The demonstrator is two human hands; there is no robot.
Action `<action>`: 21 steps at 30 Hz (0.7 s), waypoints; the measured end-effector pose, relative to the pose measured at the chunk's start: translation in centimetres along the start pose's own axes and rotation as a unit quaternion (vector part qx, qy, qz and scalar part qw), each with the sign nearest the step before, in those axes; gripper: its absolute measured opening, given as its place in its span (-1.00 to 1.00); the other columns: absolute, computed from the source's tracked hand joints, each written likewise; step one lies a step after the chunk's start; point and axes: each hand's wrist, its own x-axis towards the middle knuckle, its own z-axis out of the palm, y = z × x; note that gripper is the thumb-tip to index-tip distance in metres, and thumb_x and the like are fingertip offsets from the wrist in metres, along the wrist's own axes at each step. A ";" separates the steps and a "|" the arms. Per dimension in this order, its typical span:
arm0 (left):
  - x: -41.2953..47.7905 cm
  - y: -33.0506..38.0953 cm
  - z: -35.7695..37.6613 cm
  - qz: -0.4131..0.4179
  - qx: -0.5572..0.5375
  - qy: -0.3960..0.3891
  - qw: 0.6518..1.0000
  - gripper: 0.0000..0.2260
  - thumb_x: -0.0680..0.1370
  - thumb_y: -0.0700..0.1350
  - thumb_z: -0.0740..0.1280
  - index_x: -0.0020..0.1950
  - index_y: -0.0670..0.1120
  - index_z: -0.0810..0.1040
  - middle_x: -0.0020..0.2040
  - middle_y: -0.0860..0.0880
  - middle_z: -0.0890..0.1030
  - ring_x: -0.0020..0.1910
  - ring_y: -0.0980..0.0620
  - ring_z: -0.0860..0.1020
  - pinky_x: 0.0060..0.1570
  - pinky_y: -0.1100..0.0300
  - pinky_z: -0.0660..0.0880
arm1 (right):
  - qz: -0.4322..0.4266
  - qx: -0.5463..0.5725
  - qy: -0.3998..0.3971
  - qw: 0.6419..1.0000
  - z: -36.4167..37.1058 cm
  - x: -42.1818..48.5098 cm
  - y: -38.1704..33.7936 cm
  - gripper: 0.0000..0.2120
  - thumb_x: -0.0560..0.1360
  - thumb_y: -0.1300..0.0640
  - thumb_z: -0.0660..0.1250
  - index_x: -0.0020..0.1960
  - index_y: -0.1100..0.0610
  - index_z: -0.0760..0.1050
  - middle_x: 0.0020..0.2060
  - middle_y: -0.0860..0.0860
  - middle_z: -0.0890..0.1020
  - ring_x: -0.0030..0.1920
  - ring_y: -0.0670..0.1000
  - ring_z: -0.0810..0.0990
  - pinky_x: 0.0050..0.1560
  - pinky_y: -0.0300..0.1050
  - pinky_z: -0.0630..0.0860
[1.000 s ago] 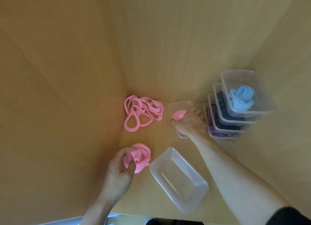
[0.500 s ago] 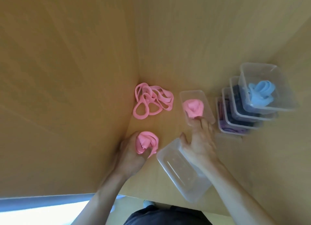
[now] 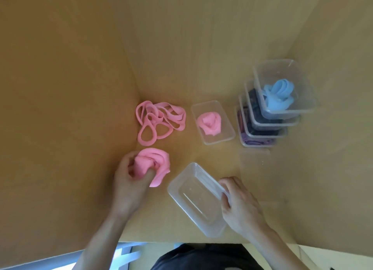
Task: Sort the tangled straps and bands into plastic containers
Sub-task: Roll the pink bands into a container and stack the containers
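Two hands work: left hand (image 3: 129,181) grips a pink band bundle (image 3: 155,164); right hand (image 3: 240,205) fingers (image 3: 226,191) pinch the empty container (image 3: 193,199) rim (bench-side).

I sit at a tan wooden desk (image 3: 212,154), boxed in on three sides by panels of the same wood. The left panel (image 3: 60,108) meets the back panel (image 3: 201,37) along a seam that runs down to the desk's far left corner. The right panel (image 3: 339,168) rises along the other side. The desk's front edge crosses the bottom of my view, and just below it shows my dark top (image 3: 191,257). Low on the left is a blurred pale blue-white strip (image 3: 60,263); I cannot tell what it is. Low on the right lies a cream surface (image 3: 333,259).
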 end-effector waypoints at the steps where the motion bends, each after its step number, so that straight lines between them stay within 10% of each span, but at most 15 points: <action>1: -0.3 1.3 0.2 0.027 -0.004 -0.026 0.999 -0.57 0.27 0.14 0.44 0.14 0.26 0.55 0.04 0.23 0.65 -0.06 0.25 0.62 -0.17 0.42 0.51 | -0.004 0.014 0.011 1.000 0.1 0.3 0.1 -0.76 0.57 0.20 0.29 0.21 -0.01 0.49 0.06 -0.19 0.51 -0.02 -0.04 0.59 0.00 -0.11 0.52; 9: -3.7 3.9 4.4 0.097 0.126 -0.237 0.958 -0.50 0.26 0.13 0.45 0.19 0.26 0.51 0.16 0.18 0.55 0.10 0.15 0.57 0.04 0.16 0.55 | -0.014 0.183 -0.006 0.983 0.7 4.6 0.8 -0.80 0.54 0.24 0.39 0.10 0.00 0.64 0.03 -0.15 0.65 0.05 -0.17 0.63 0.12 -0.18 0.55; 14: -5.0 1.4 6.1 0.129 0.274 -0.249 0.920 -0.50 0.32 0.23 0.42 0.24 0.36 0.39 0.19 0.29 0.41 0.04 0.24 0.52 -0.13 0.48 0.35 | 0.031 0.284 0.051 0.957 0.0 4.8 2.1 -0.62 0.52 0.36 0.32 -0.04 -0.15 0.58 -0.14 -0.20 0.69 -0.13 -0.13 0.66 -0.04 -0.27 0.55; 21: -5.1 -0.5 7.3 0.139 0.352 -0.238 0.895 -0.46 0.46 0.28 0.38 0.42 0.26 0.37 0.36 0.26 0.42 0.33 0.19 0.42 0.20 0.30 0.40 | 0.092 0.080 0.149 0.981 -2.1 2.5 6.4 -0.77 0.48 0.28 0.36 0.09 0.07 0.58 0.03 -0.04 0.57 0.05 0.01 0.57 0.05 -0.32 0.43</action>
